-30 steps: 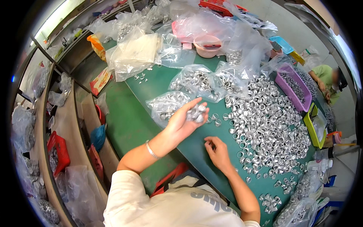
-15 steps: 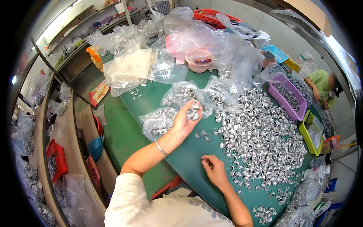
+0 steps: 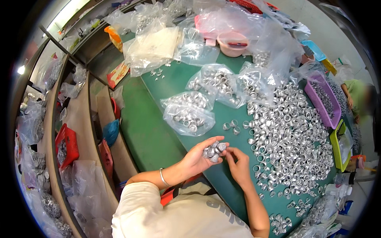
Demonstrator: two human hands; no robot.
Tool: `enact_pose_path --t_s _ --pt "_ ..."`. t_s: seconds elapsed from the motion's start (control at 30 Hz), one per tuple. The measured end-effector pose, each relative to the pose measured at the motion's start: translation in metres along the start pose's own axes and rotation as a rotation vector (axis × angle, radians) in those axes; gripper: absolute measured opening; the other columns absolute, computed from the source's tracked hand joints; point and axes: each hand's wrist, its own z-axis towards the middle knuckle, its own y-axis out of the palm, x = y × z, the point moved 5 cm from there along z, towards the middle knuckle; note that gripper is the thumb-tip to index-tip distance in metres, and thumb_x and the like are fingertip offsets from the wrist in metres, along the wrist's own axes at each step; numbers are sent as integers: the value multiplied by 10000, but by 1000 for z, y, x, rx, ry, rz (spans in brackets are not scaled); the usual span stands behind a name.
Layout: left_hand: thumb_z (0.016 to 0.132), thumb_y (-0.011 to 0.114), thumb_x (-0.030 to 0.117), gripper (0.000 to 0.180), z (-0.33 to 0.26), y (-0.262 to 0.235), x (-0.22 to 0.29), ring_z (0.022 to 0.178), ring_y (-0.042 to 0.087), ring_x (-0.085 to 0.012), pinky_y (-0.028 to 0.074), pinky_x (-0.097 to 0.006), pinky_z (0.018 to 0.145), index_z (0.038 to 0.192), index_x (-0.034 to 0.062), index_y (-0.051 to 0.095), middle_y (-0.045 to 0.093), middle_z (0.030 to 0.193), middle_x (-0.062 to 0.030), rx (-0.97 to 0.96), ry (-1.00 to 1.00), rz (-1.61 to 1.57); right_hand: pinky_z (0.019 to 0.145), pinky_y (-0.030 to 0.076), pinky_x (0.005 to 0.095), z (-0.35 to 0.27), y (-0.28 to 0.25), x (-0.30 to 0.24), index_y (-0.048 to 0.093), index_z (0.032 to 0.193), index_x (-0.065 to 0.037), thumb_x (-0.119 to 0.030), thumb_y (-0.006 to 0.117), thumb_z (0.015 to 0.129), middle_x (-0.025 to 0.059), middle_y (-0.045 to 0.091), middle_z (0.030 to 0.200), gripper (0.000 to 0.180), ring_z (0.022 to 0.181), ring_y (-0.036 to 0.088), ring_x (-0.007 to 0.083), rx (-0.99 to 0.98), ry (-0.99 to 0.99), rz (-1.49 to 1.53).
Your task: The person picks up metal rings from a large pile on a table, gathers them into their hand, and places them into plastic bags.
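Note:
In front of my body, my left hand is cupped palm up around several silver-grey metal rings. The fingers of my right hand are bent together at the edge of that handful, thumb and fingertips close to the rings. Whether a ring is between them I cannot make out. Right of my hands, a large heap of silver rings is spread over the green table. Between the heap and the bags lie a few loose rings. Clear plastic bags of rings sit just beyond my left hand.
A pink bowl holding a red object stands among plastic bags at the back. Purple and lime-green trays line the right side, near another person in green. Shelves with a red basket stand on the left.
My left hand has come back from the bags towards my body with the rings. My right hand has risen slightly to meet it, and the whole view has shifted.

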Motion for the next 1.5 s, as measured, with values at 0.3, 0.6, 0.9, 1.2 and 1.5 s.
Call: enact_pose_path --t_s 0.3,0.6,0.9,1.2,1.5 --pt "917 551 174 192 -46 -77 0 773 612 -221 494 -318 627 1067 56 534 612 1020 -147 312 245 -70 620 511 350 65 64 -62 625 988 -25 -11 603 791 118 637 953 199 805 630 281 162 -740 -367" --pt "915 553 162 203 -52 -86 0 791 609 -216 493 -320 629 1083 52 526 609 1023 -149 306 246 -70 536 461 354 98 89 -57 618 853 -71 -148 667 781 51 577 918 116 686 601 236 167 -555 -802" --pt "925 538 168 224 -50 -83 4 824 606 -202 494 -319 654 1108 40 517 607 1045 -137 278 283 -48 628 435 373 84 86 -53 627 861 -62 -69 690 704 72 505 1010 169 865 532 254 187 -531 -759" --pt "928 535 171 243 -48 -84 1 840 601 -197 490 -314 668 1127 32 515 601 1058 -134 265 275 -46 736 375 366 96 105 -47 622 824 -24 -86 663 711 96 538 984 135 904 496 261 108 -589 -1021" --pt "926 528 148 218 -49 -84 3 829 599 -210 495 -329 671 1116 43 511 600 1069 -144 275 309 -66 683 402 252 79 74 -31 612 885 -8 -87 627 844 56 582 985 91 778 519 134 18 -89 317"
